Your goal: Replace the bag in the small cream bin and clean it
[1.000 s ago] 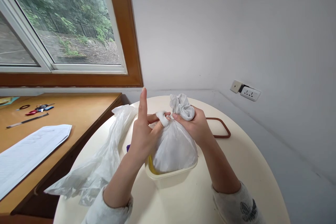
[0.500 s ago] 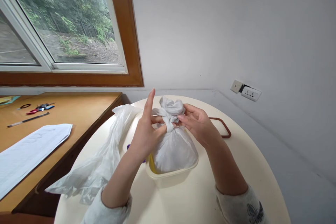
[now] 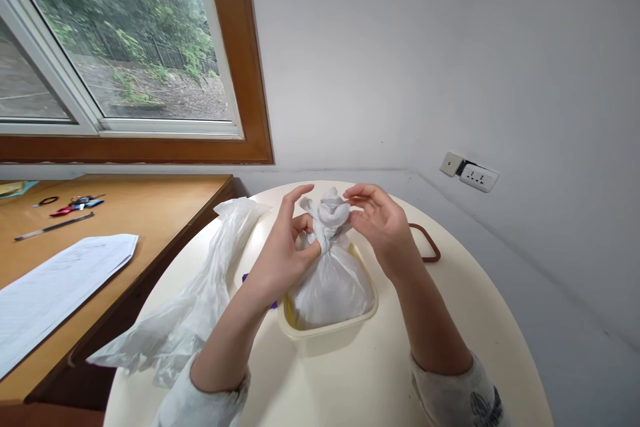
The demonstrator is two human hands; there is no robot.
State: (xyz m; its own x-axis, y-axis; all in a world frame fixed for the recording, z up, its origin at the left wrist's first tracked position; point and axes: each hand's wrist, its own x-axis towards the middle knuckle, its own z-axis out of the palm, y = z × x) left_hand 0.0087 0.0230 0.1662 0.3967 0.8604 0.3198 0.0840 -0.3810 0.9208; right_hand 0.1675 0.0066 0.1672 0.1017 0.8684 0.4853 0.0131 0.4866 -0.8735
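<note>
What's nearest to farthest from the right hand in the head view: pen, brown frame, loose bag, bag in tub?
1. Bag in tub: just left
2. Brown frame: right
3. Loose bag: farther left
4. Pen: far left, on desk

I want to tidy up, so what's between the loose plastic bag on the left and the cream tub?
In the head view, a purple thing shows there, partly hidden by the left forearm crossing in front.
</note>
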